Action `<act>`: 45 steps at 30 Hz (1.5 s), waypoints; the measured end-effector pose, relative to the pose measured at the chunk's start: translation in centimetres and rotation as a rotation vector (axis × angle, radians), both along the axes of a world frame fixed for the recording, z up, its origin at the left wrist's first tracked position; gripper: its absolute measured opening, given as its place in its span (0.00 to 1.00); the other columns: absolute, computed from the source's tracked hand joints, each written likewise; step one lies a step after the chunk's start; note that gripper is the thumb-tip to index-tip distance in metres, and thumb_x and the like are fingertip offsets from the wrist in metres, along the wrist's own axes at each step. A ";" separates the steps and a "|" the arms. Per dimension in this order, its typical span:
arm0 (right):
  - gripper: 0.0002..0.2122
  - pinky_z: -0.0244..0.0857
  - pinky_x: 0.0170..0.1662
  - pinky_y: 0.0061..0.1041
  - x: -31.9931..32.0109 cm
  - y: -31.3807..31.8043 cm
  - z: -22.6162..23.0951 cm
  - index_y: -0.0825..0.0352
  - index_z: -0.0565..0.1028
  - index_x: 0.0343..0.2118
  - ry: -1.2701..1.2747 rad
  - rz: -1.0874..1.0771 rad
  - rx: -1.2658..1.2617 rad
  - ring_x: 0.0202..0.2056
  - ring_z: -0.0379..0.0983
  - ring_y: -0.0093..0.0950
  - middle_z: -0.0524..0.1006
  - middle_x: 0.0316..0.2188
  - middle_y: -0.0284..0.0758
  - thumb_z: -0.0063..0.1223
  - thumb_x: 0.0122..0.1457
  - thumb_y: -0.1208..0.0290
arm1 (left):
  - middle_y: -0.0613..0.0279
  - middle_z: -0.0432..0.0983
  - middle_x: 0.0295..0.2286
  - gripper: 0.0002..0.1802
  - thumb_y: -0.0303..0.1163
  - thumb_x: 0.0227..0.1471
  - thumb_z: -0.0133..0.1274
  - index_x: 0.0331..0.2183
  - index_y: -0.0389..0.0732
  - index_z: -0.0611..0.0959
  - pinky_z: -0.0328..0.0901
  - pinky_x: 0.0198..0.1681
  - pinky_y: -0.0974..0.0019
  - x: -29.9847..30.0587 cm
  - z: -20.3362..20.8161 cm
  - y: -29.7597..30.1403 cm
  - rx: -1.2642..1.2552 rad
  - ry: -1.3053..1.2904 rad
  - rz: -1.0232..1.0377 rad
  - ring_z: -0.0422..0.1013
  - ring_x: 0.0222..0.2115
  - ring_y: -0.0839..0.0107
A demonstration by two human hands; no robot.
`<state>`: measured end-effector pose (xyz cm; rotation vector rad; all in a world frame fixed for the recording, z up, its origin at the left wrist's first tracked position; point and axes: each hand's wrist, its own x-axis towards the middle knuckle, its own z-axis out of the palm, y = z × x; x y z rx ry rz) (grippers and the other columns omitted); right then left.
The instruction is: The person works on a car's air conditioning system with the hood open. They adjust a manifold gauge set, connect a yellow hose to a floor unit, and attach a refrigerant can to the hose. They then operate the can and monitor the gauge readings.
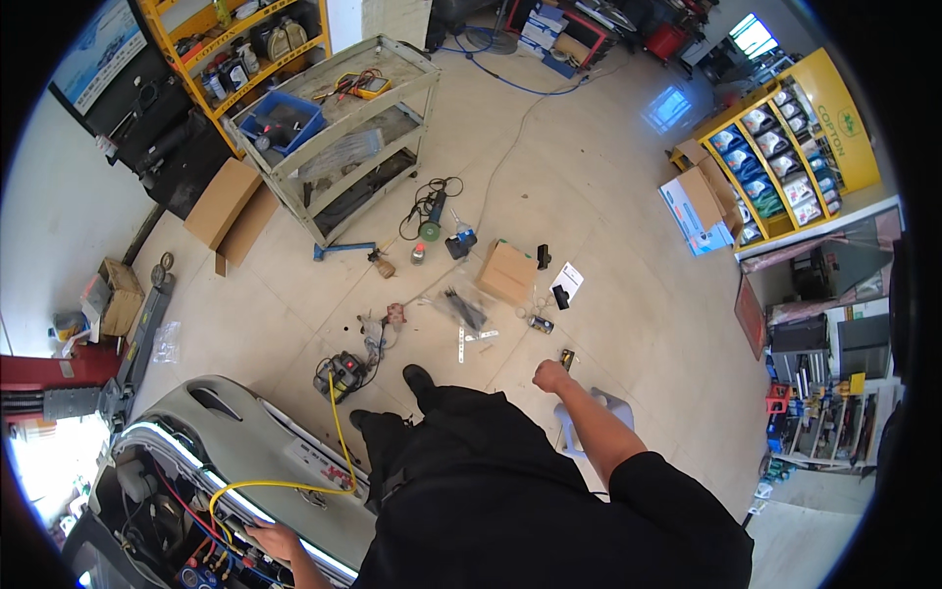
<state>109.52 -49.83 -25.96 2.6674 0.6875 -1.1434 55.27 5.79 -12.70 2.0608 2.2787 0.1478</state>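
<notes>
My right hand (551, 376) hangs out over the floor with its fingers curled closed. A small black and yellow thing (567, 359) shows right beside its fingers; whether I grip it or it lies on the floor beyond, I cannot tell. Low on the left, my left hand (275, 540) is at the edge of the car's open engine bay (147, 491), near a bright light strip (201, 471). Its fingers are partly hidden. A yellow hose (285, 485) loops past it over the grey fender (231, 432). Red and blue hoses and a blue gauge (199, 574) lie in the bay.
A grey and red machine (340, 375) stands by my feet. Ahead on the floor lie a cardboard box (507, 272), an angle grinder (430, 218), a cordless tool (460, 241) and a plastic bag (461, 306). A light stool (599, 417) stands under my right arm; a metal cart (334, 147) stands beyond.
</notes>
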 end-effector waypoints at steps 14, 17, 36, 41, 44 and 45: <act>0.06 0.74 0.41 0.38 -3.5 -3.8 -0.1 0.71 0.82 0.23 0.095 -0.102 -0.135 0.36 0.80 0.45 0.81 0.30 0.50 0.58 0.40 0.76 | 0.34 0.73 0.46 0.33 0.51 0.67 0.34 0.56 0.29 0.64 0.68 0.44 0.49 -1.3 -1.2 0.6 0.007 0.056 0.008 0.72 0.44 0.41; 0.08 0.74 0.41 0.38 -2.6 -2.0 -0.2 0.71 0.82 0.24 0.114 0.022 -0.069 0.37 0.79 0.47 0.80 0.31 0.52 0.56 0.40 0.75 | 0.34 0.74 0.46 0.32 0.50 0.67 0.34 0.56 0.29 0.65 0.69 0.44 0.49 -1.5 -0.7 0.4 0.040 0.045 0.028 0.72 0.44 0.41; 0.04 0.74 0.39 0.36 1.8 4.6 0.0 0.60 0.82 0.24 0.020 0.112 -0.006 0.36 0.79 0.37 0.82 0.31 0.35 0.60 0.44 0.69 | 0.38 0.71 0.52 0.31 0.46 0.67 0.39 0.57 0.27 0.67 0.67 0.52 0.56 -2.2 -2.6 0.7 0.089 0.054 0.025 0.71 0.50 0.47; 0.11 0.75 0.34 0.31 2.5 7.8 2.7 0.64 0.82 0.24 0.090 -0.110 0.078 0.25 0.80 0.30 0.82 0.23 0.35 0.49 0.51 0.66 | 0.41 0.70 0.53 0.31 0.47 0.67 0.39 0.58 0.30 0.67 0.64 0.55 0.55 -0.9 -0.3 -0.1 0.061 0.041 0.048 0.68 0.52 0.47; 0.13 0.75 0.29 0.27 1.8 9.5 4.3 0.67 0.81 0.24 0.173 -0.262 0.064 0.21 0.80 0.27 0.81 0.20 0.36 0.47 0.53 0.66 | 0.40 0.69 0.54 0.32 0.49 0.67 0.38 0.57 0.29 0.68 0.63 0.55 0.54 0.8 1.6 -0.4 0.036 0.019 0.071 0.68 0.53 0.47; 0.13 0.75 0.28 0.26 2.1 10.1 4.4 0.67 0.81 0.24 0.176 -0.227 0.060 0.20 0.80 0.27 0.81 0.20 0.37 0.47 0.53 0.66 | 0.40 0.70 0.53 0.32 0.49 0.67 0.38 0.57 0.29 0.68 0.64 0.54 0.53 1.1 1.7 -0.4 0.031 0.009 0.077 0.68 0.53 0.46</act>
